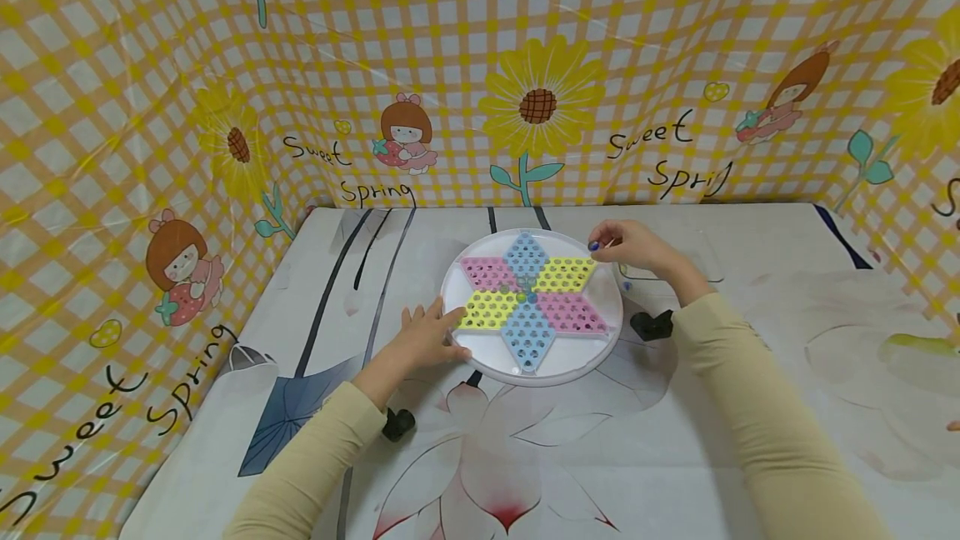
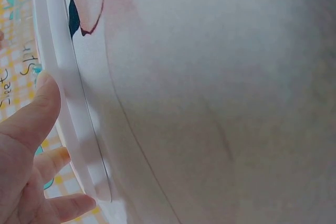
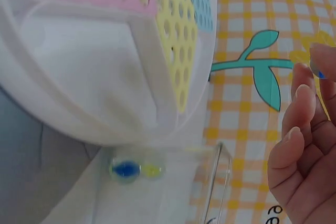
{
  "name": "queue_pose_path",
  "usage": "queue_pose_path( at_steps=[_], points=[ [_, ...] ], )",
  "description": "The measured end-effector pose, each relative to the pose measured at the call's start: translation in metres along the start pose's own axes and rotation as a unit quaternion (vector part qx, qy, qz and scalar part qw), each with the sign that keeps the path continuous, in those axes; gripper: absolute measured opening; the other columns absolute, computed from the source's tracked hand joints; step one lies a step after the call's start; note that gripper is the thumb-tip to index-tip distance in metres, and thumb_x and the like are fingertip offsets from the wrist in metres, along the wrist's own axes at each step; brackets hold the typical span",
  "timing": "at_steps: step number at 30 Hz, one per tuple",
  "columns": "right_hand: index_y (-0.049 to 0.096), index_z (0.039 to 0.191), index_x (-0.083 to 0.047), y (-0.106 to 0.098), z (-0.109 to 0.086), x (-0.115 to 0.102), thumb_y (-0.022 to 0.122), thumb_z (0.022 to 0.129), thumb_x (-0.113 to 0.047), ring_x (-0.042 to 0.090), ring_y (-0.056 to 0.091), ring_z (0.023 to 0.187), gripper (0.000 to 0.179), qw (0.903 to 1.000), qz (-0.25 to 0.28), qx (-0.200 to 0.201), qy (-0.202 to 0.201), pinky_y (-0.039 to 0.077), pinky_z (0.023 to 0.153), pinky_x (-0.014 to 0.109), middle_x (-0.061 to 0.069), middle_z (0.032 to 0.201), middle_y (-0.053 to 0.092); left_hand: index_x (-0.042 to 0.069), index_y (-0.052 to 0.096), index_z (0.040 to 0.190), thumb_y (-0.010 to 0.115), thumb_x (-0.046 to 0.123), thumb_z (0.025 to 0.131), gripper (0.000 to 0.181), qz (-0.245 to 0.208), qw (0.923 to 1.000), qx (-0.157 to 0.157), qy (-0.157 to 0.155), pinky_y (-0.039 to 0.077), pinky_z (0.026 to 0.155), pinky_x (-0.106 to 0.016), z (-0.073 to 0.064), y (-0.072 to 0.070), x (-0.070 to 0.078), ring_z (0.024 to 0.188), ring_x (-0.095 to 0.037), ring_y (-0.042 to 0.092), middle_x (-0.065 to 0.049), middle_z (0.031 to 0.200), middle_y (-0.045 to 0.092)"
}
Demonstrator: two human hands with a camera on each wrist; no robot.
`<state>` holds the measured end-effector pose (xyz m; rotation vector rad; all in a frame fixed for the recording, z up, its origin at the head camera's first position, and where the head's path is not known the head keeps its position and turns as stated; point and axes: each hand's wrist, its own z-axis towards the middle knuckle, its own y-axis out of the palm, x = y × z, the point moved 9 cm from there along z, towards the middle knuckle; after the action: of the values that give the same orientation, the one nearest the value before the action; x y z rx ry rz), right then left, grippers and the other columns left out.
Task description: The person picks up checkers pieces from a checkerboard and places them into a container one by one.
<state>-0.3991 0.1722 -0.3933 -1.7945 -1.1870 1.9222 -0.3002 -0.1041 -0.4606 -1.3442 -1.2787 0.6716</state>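
Observation:
A round white Chinese checkers board [image 1: 573, 361] lies on the table, its star-shaped field split into pink, yellow and blue points full of holes. Several glass marbles [image 1: 521, 296] cluster at its centre. My left hand [image 1: 427, 340] rests at the board's left rim with fingers spread, the thumb lying along the edge in the left wrist view. Over the board's far right edge, my right hand [image 1: 622, 244] pinches a clear marble with blue in it [image 3: 319, 72] between thumb and index finger, the other fingers loosely bent.
Just right of the board stands a clear plastic box [image 3: 223, 174], holding a blue marble [image 3: 126, 169] and a yellow marble [image 3: 153, 170]. A flower-printed white cloth [image 1: 540, 473] covers the table. Yellow checked fabric [image 1: 450, 48] rises behind and at both sides.

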Motion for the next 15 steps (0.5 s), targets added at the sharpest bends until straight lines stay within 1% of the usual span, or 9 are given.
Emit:
queue_pose_path(
  at_steps=[6, 11, 15],
  points=[
    [0.052, 0.108, 0.001, -0.012, -0.007, 0.011, 0.059, 0.088, -0.015, 0.021, 0.045, 0.082, 0.027, 0.9999, 0.005, 0.008, 0.008, 0.045, 0.070, 0.034, 0.012, 0.095, 0.050, 0.020, 0.035, 0.142, 0.062, 0.050, 0.080, 0.074, 0.001, 1.0000, -0.001, -0.004, 0.010, 0.105, -0.062, 0.001, 0.001, -0.001, 0.129, -0.052, 0.023, -0.024, 0.148, 0.020],
    [0.052, 0.109, 0.000, -0.019, -0.012, 0.019, 0.059, 0.088, -0.018, 0.021, 0.045, 0.084, 0.029, 0.9999, 0.004, 0.011, 0.012, 0.044, 0.069, 0.029, 0.012, 0.097, 0.050, 0.020, 0.035, 0.142, 0.062, 0.050, 0.080, 0.074, 0.003, 1.0000, 0.000, -0.005, 0.010, 0.105, -0.062, 0.001, 0.001, -0.002, 0.129, -0.051, 0.023, -0.024, 0.148, 0.020],
    [0.052, 0.110, 0.001, -0.024, -0.015, 0.025, 0.059, 0.089, -0.019, 0.020, 0.047, 0.083, 0.030, 0.9998, 0.000, 0.014, 0.014, 0.043, 0.069, 0.029, 0.013, 0.098, 0.051, 0.020, 0.036, 0.142, 0.063, 0.050, 0.080, 0.074, 0.001, 1.0000, -0.001, -0.005, 0.010, 0.105, -0.062, 0.001, 0.001, -0.001, 0.129, -0.052, 0.023, -0.024, 0.148, 0.020]
  ],
)
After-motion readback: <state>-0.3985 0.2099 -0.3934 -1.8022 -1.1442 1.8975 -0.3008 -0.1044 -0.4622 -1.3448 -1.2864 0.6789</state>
